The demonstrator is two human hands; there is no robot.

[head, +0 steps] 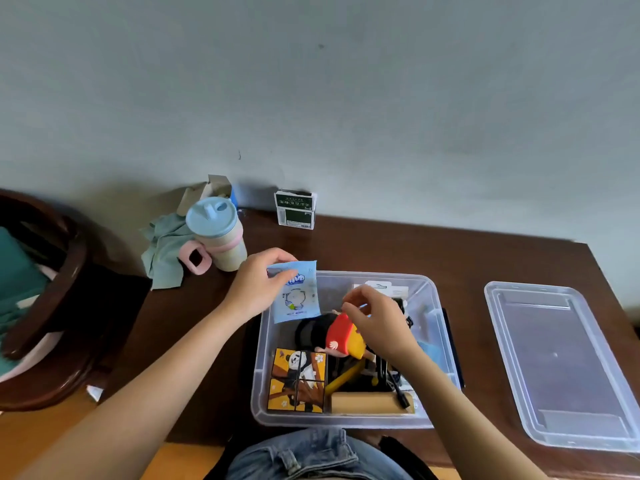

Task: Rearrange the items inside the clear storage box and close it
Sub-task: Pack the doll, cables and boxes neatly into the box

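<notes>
The clear storage box (429,299) stands open on the brown table, right in front of me. Its clear lid (561,365) lies flat on the table to the right. My left hand (258,284) pinches a light blue packet (298,292) by its top left corner, above the box's far left corner. My right hand (379,318) hovers over the middle of the box with fingers curled, touching a red and yellow toy (343,336); whether it holds anything is unclear. Inside also lie a panda picture cube (298,381), a tan roll (367,403) and black items.
A blue-lidded cup (218,233) with a pink handle stands at the back left beside a green cloth (164,252). A dark green and white box (295,209) leans against the wall. A dark wooden chair (45,299) is on the left.
</notes>
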